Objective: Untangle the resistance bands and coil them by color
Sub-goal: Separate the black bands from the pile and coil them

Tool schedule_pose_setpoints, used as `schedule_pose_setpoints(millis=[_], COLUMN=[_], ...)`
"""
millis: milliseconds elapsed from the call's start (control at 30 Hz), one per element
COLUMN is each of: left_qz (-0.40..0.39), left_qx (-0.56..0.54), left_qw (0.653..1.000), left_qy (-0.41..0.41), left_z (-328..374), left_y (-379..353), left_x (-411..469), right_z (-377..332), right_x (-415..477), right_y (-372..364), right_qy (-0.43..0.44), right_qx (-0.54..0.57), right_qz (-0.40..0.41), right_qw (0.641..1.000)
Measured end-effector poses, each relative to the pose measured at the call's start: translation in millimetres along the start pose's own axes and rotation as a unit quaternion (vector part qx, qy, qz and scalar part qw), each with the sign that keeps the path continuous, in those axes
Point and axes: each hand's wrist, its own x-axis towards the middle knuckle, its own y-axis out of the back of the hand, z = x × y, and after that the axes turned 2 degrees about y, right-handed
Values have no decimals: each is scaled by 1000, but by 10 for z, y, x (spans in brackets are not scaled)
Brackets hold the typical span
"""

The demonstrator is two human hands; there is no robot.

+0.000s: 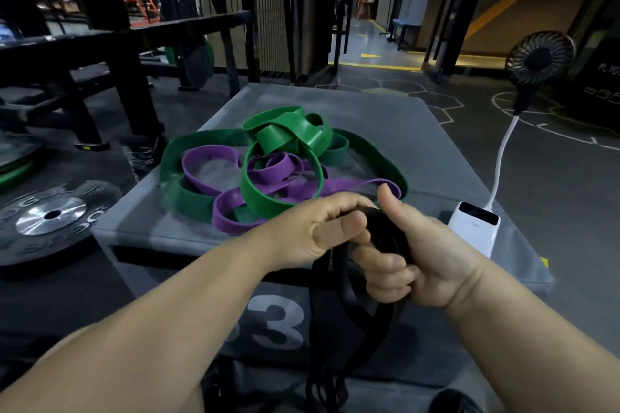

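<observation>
My right hand (412,258) clenches a half-wound black band (385,235) just above the plyo box's (385,117) near edge, and my left hand (318,231) grips its top turn. If either grip eases, I judge the coil springs open. I see no container: green bands (288,134) and purple bands (235,204) lie tangled on the box top.

Grey padded box (419,144), white power bank (474,228) at its right edge, black fan (540,59) beyond, weight plate (50,214) on floor

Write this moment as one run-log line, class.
step: black band part-coiled | left hand: pinching it | right hand: gripping it | green bands, purple bands: tangled on grey box
</observation>
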Motion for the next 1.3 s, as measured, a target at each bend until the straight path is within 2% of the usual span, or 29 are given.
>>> schedule_pose_setpoints(millis=[167,300,567,633,733,900,1000,1100,1167,1300], left_qz=[35,72,-19,-1,41,76,33,-35,-46,-59], left_qx=[-25,-111,-55,-95,-221,-243,-175,-115,-80,98], left_qw=[999,990,998,995,974,967,984,991,992,983], left_qy=[-33,-54,2,-13,-27,-22,-14,57,90,146], left_z=[-71,-95,-158,-148,-91,-149,-295,-373,-363,-399], left_y=[16,33,149,76,-12,-88,-160,-232,-253,-291], left_x=[51,90,53,59,56,93,94,98,115,137], right_z=[8,64,-74,-56,-13,-121,-314,-471,-533,-685], right_x=[6,7,-41,-54,-60,-65,-88,-163,-208,-314], right_y=[44,63,81,88,72,72,79,120,129,140], right_qy=[-44,-45,17,46,64,76,134,180,203,275], right_qx=[9,-12,45,32,-26,19,78,110,109,117], right_qz=[-21,-52,-79,-108,-149,-167,-149,-121,-96,-41], right_qw=[999,998,996,993,986,983,977,970,968,953])
